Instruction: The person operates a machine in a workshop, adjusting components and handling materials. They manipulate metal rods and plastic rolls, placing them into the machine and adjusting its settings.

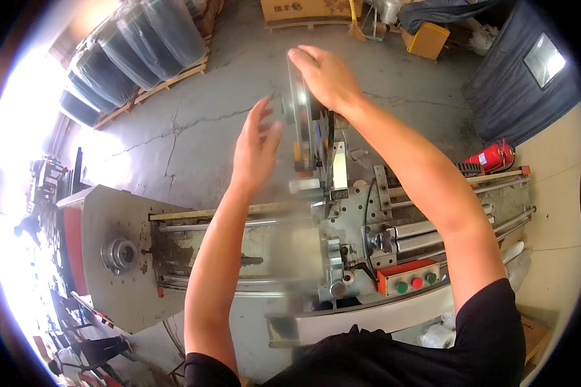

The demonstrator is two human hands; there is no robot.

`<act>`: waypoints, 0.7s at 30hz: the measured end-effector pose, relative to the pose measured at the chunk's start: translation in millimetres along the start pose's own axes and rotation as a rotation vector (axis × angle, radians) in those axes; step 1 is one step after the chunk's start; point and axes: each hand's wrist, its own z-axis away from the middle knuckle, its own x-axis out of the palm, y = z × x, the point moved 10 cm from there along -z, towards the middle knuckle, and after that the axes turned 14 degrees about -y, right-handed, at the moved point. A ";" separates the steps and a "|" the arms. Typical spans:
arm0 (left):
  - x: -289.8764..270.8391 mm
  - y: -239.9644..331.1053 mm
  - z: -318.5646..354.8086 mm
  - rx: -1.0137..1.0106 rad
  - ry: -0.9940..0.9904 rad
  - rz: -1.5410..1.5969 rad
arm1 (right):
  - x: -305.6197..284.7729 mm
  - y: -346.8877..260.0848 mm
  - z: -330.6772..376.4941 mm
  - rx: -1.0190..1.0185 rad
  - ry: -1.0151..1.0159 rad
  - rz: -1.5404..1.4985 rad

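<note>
My right hand [326, 79] reaches far forward over the machine. Its fingers are bent around the top edge of a thin round disc [303, 119], seen nearly edge-on. A little to the left, my left hand [257, 147] is raised with thumb and fingers apart and nothing in it. Its fingertips are slightly smeared by motion and stay short of the disc. Below the disc is the machine's carriage [352, 213], with metal brackets, bolts and a black cable. A pale, blurred upright shape [294, 248] covers part of the rails; I cannot make out what it is.
A grey machine housing with a round chuck [119, 256] stands left. A control box [408, 277] with green and red buttons sits near my right forearm. Rails [219, 224] run left to right. Wrapped dark rolls [142, 48], a cardboard box [313, 9] and a fire extinguisher [494, 156] stand beyond.
</note>
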 end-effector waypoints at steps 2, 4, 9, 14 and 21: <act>9.5 -1.7 -27.7 0.069 0.002 -0.041 | -0.9 9.5 -6.5 -0.014 0.045 -0.027; 23.8 -6.9 -47.2 0.156 -0.011 -0.166 | 0.9 22.3 -18.7 0.015 0.014 -0.063; 37.4 -35.7 -62.4 0.263 0.025 -0.047 | 9.2 61.7 -59.8 0.172 -0.075 -0.188; 36.4 -39.5 -67.8 0.278 0.106 0.038 | 7.5 57.0 -56.7 0.166 -0.058 -0.299; 44.5 -48.2 -74.6 -0.311 -0.027 0.381 | -5.5 37.1 -34.3 0.089 0.034 -0.267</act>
